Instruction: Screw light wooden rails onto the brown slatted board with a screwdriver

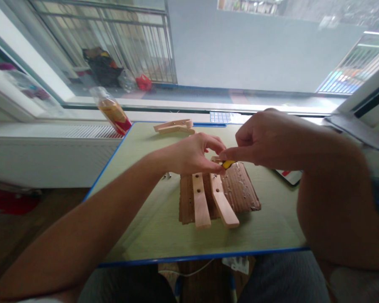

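Observation:
A brown perforated wooden board [240, 189] lies on the green table [145, 219]. Two light wooden strips with holes rest on it, one straight [200, 202] and one angled [223, 204]. My left hand [192, 155] is closed in a pinch over the top ends of the strips. My right hand [265, 141] is closed too, pinching a small yellow piece [228, 163] right at my left fingertips. Both hands meet above the board's far edge.
Another wooden assembly [175, 126] lies at the table's far edge. A plastic bottle with amber liquid [112, 110] leans at the far left corner. A white card with red marks [289, 176] sits right of the board. A window fills the back.

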Demonstrator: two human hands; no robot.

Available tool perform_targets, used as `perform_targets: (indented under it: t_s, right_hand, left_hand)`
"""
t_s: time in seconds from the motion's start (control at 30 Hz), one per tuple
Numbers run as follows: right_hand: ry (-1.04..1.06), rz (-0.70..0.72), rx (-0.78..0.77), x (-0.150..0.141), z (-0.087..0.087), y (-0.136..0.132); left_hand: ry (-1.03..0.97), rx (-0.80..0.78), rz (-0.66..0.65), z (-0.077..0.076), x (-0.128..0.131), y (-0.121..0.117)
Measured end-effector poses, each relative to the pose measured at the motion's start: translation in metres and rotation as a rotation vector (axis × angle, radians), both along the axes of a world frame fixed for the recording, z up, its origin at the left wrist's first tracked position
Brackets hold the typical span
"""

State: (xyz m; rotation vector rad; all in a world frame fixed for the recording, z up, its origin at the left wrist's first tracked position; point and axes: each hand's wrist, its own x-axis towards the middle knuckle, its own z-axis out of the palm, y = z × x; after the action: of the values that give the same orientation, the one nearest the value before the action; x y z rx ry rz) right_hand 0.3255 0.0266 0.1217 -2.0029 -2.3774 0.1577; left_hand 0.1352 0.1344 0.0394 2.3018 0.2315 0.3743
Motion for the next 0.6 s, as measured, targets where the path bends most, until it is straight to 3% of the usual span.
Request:
perform_targets:
  t_s: [0.23, 0.43, 0.6]
  right_hand:
    - [0.016, 0.026, -0.010, 0.005, 0.002, -0.004]
    - [0.168, 0.237, 0.027, 0.010, 0.006, -0.010]
    - [0.075, 0.230, 0.023, 0.007, 0.004, -0.007]
  left_hand:
    - [0.014, -0.005, -0.011, 0.002, -0.001, 0.000]
    - [-0.007, -0.018, -0.021, 0.001, -0.002, 0.001]
    - [-0.006, -0.024, 0.000, 0.001, -0.001, 0.000]
